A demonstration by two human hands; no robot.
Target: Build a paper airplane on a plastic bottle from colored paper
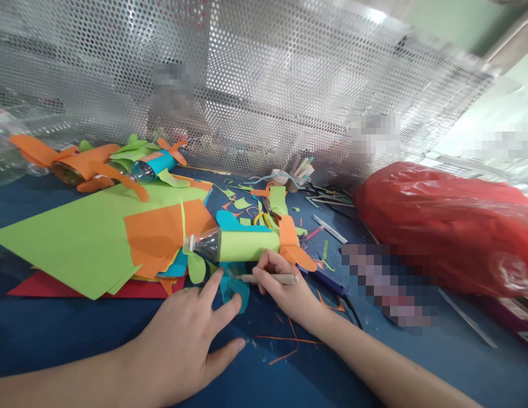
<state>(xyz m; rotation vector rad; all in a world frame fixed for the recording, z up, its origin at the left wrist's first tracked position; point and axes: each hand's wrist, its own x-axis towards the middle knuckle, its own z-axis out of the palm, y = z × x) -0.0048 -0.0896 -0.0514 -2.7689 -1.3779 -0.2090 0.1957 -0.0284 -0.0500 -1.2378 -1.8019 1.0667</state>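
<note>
A plastic bottle [207,245] wrapped in a green paper sleeve [246,245] lies on its side, cap to the left. Orange paper tail pieces [292,243] stand at its right end, and a green rounded paper blade [197,268] hangs by the cap. Against its near side is a blue paper wing [236,292]. My left hand [182,334] is open, fingers spread, with the index and middle fingertips on the wing. My right hand [281,283] is closed around a pale pen [272,279], its tip over the blue wing.
Green, orange and red paper sheets [89,238] are piled left. Two paper-and-bottle planes [159,163] lie behind them. Scissors [267,212], scraps and a pen cup [294,180] stand beyond. A blue tool with a black cable [325,280] and a red plastic bag [442,226] lie right.
</note>
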